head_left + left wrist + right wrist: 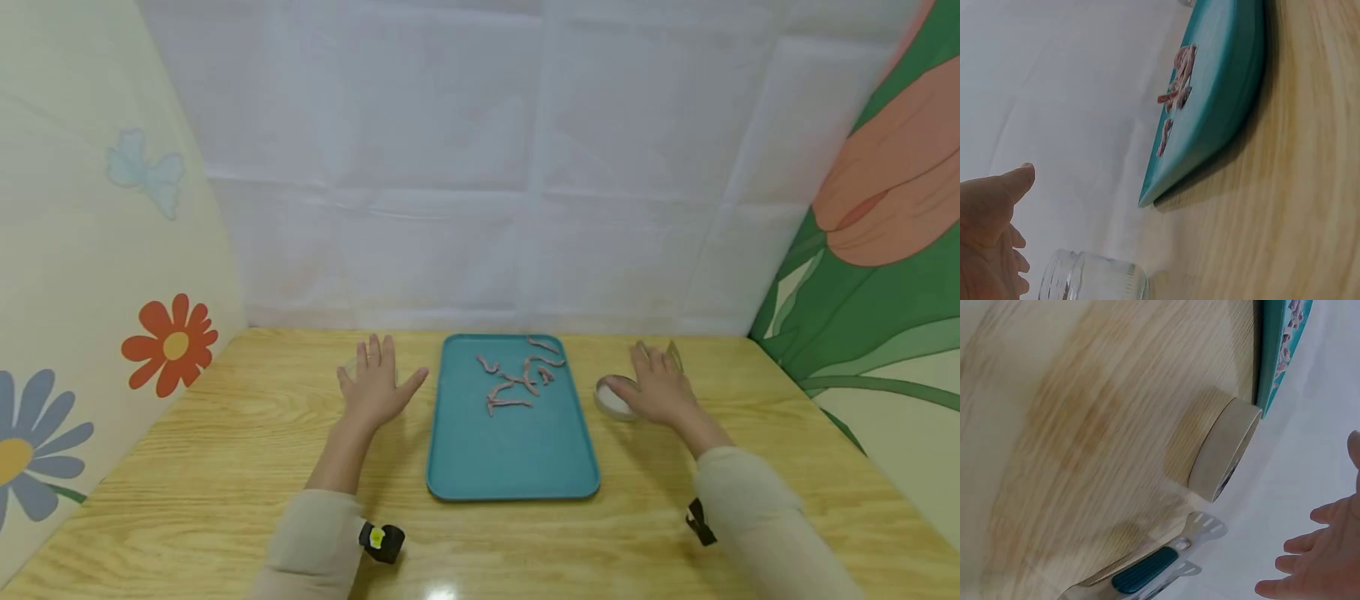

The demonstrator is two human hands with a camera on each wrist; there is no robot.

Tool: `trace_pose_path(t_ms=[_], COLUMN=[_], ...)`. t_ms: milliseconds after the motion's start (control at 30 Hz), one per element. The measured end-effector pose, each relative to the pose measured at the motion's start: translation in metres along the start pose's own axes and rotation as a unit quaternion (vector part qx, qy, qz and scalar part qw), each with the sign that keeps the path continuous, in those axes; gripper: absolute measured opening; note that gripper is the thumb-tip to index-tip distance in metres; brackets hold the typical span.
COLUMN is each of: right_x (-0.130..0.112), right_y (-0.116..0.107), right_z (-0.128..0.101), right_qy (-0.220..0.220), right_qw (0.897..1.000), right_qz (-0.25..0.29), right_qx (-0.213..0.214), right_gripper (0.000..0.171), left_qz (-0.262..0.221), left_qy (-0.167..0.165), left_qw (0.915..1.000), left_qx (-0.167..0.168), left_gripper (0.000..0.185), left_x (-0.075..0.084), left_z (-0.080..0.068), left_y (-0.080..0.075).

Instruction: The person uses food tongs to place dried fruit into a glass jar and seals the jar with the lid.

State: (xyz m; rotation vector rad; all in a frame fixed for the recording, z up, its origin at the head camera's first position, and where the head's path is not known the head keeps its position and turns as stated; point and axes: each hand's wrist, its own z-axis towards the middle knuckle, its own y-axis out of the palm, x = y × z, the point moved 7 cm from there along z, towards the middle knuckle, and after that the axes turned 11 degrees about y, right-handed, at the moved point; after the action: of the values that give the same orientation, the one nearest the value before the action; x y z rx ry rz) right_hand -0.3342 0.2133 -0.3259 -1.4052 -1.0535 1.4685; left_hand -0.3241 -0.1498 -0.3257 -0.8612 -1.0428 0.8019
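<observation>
My left hand (372, 393), fingers spread and holding nothing, is over a clear glass jar (1107, 278), which it mostly hides in the head view. With fingers straight, my right hand (660, 392) hovers near a shallow round lid (615, 407) and holds nothing either. Beside that lid, metal tongs (1191, 540) with a dark green grip (1145, 570) lie partly hidden under the right hand in the head view. Between the hands is a blue-green tray (513, 462). Several thin, pinkish, worm-like strips (517, 379) lie scattered across its far half.
The wooden table (495, 550) reaches back to a white cloth (450, 167). Panels painted with flowers (176, 346) stand on both sides. Dark wrist mounts (382, 542) are strapped to the sleeves.
</observation>
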Motion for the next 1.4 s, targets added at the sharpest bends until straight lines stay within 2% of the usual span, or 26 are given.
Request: trace_pose_path(t_ms=[300,533,667,767,867,1067,1233,1300,1400], right_x=[0.021,0.04,0.049,0.052,0.057,0.076,0.085,0.086,0.087], right_y=[-0.002,-0.001,0.002,0.003,0.005,0.01,0.013,0.014,0.016], right_z=[-0.004,-0.007,-0.009,-0.012,-0.015,-0.013,-0.01,-0.009,-0.008], right_qy=[0.025,0.041,0.042,0.031,0.032,0.083,0.108,0.113,0.122], right_qw=[0.999,0.998,0.999,0.998,0.998,0.993,0.99,0.989,0.988], right_qz=[0.033,0.02,0.019,0.031,0.036,0.019,0.013,0.012,0.012], right_qx=[-0.018,-0.031,-0.029,-0.035,-0.048,-0.078,-0.092,-0.093,-0.093], right_gripper=[0.077,0.085,0.088,0.086,0.086,0.091,0.083,0.079,0.075], left_qz=[-0.053,-0.121,-0.153,-0.19,-0.233,-0.295,-0.338,-0.349,-0.351], left_qy=[-0.042,-0.071,-0.077,-0.077,-0.082,-0.105,-0.111,-0.114,-0.12], left_qw=[0.9971,0.9892,0.9839,0.9758,0.9636,0.9414,0.9252,0.9204,0.9186], left_qx=[0.033,0.042,0.052,0.076,0.102,0.125,0.132,0.134,0.136], left_gripper=[0.094,0.106,0.11,0.111,0.111,0.112,0.112,0.11,0.107], left_x=[-0.024,-0.04,-0.045,-0.047,-0.051,-0.061,-0.068,-0.07,-0.074], left_z=[-0.007,-0.011,-0.011,-0.012,-0.014,-0.016,-0.017,-0.017,-0.018], left_y=[-0.005,-0.002,-0.001,-0.001,-0.001,0.006,0.012,0.014,0.015])
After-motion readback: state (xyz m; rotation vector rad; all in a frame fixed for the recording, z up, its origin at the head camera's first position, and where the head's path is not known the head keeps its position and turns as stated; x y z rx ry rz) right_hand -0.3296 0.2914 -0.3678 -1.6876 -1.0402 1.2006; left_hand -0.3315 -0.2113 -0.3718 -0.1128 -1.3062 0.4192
